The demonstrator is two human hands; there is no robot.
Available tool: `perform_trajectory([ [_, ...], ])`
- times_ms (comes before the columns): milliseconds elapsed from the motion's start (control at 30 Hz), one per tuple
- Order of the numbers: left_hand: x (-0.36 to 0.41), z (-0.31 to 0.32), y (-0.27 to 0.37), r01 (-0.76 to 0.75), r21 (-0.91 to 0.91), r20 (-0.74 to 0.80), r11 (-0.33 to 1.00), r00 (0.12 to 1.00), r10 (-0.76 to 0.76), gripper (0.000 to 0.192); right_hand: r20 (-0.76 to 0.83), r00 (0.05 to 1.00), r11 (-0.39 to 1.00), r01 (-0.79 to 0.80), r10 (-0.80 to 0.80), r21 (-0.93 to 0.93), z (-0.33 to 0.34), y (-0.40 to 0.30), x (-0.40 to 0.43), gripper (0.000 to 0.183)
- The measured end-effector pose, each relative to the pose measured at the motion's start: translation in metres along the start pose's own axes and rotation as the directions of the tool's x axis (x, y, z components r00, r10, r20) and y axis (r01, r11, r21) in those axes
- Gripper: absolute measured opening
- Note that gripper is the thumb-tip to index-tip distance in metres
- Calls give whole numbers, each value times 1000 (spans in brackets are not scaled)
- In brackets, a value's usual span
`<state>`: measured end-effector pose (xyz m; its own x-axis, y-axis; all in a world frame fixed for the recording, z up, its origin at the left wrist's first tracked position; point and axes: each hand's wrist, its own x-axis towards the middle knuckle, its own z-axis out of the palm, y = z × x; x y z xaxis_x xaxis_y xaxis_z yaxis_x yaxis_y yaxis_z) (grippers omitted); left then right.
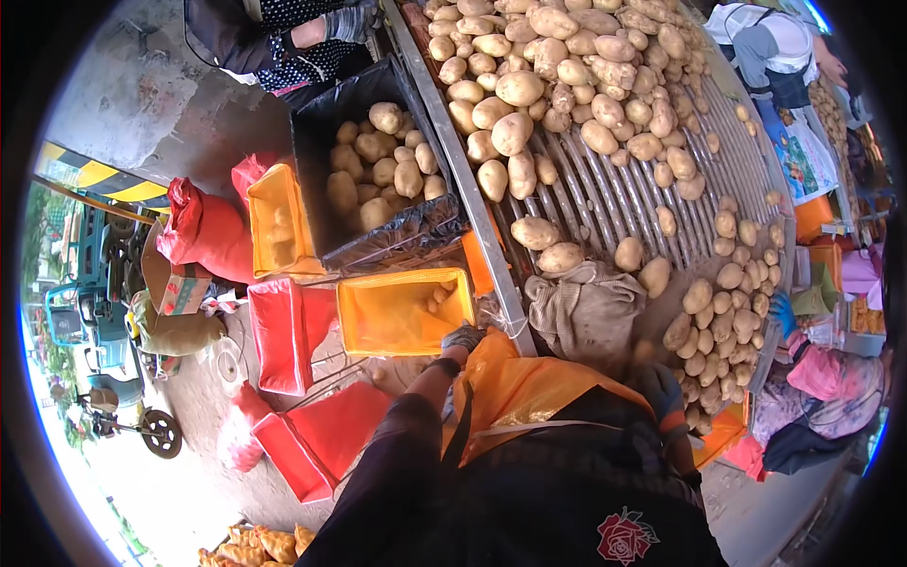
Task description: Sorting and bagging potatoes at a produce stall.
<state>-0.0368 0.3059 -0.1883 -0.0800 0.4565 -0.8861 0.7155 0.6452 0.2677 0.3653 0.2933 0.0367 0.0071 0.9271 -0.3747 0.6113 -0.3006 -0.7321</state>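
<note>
My left hand (pixel 464 337), in a grey glove, is at the near corner of a yellow mesh bag (pixel 405 349) stretched over a rectangular frame. A few potatoes show inside that bag; whether my fingers grip its rim is unclear. On the other side, my gloved right hand (pixel 659 390) is low over the sorting table, blurred and partly dark, beside a heap of potatoes (pixel 723 326). A blurred potato (pixel 643 351) is just beyond its fingers. Between my hands, an orange plastic apron (pixel 524 375) covers my front, and a brown knitted cloth (pixel 587 308) lies on the table edge.
Ridged bars (pixel 602 184) carry more potatoes (pixel 521 88). A black-lined crate (pixel 312 156) holds large potatoes. Red framed bags (pixel 283 340) stand at left. One person's gloved hand (pixel 351 25) is at the far edge; another's blue glove (pixel 783 315) is at right.
</note>
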Motion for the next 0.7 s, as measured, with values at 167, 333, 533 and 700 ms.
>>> perform_trajectory([
  [167,33,-1,-25,-210,40,-95,977,972,213,62,83,997,1000,1,-2,20,9,-12,13,21],
  [333,-14,-37,42,-115,38,-108,993,987,118,55,47,999,1000,26,-25,-13,2,-21,8,22],
  [533,-35,-93,72,-641,-603,-778,474,603,-175,45,-86,984,986,150,-156,-71,-1,-52,27,25],
  [700,-109,-166,158,-494,14,-937,869,298,184,67,47,841,816,535,-539,-219,19,-182,101,34],
])
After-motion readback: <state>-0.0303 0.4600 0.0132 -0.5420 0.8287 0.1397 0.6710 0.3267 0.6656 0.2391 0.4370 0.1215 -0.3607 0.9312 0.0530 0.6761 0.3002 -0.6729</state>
